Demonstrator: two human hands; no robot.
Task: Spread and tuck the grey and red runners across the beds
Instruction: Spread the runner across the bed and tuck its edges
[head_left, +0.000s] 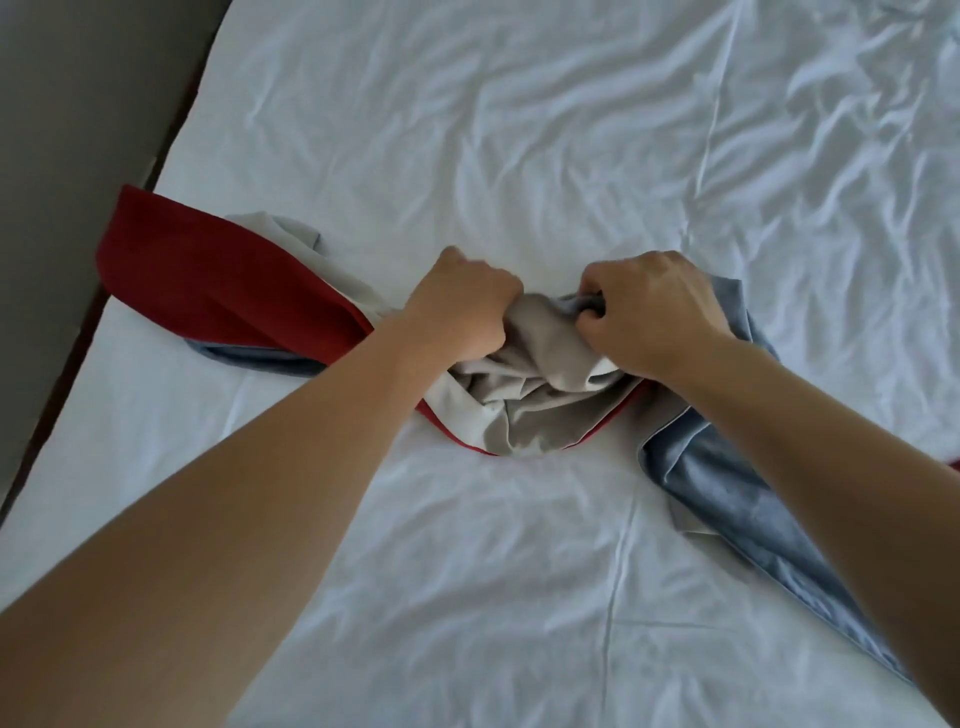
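Observation:
A red runner (208, 280) with a pale beige underside lies bunched across the middle of the white bed (519, 130), its left end hanging over the bed's left edge. A grey-blue runner (727, 483) trails from the bunch toward the lower right, and a bit of it shows under the red one at the left. My left hand (462, 306) is clenched on the crumpled beige-backed fabric (540, 384) in the middle. My right hand (654, 312) grips the same bunch where the grey-blue cloth meets it. Both forearms reach in from below.
The white sheet is creased all over, most at the upper right. A grey floor or wall strip (62, 156) runs along the bed's left edge, with a dark line at the mattress side.

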